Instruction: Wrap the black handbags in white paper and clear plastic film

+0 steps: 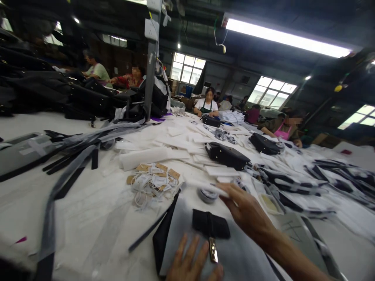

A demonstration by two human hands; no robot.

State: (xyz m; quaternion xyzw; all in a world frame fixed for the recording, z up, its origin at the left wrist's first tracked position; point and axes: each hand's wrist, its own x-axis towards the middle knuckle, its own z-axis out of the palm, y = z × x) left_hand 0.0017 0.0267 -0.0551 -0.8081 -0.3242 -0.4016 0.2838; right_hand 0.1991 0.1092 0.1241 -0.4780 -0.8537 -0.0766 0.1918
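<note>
My left hand (191, 261) lies flat with fingers spread on a black bag wrapped in grey-white sheet (234, 253), beside its black flap with a gold clasp (213, 249). My right hand (246, 208) reaches forward over the bag, fingers pinching a white foam strip (205, 182). A small roll of tape (207, 194) lies just under that strip.
A pile of paper tags with cords (154, 179) lies left of the hands. Black straps (73, 171) sprawl at left. Black bags (227, 155) and white foam sheets cover the table's middle. Several seated workers sit at the far side; a metal post (150, 74) stands behind.
</note>
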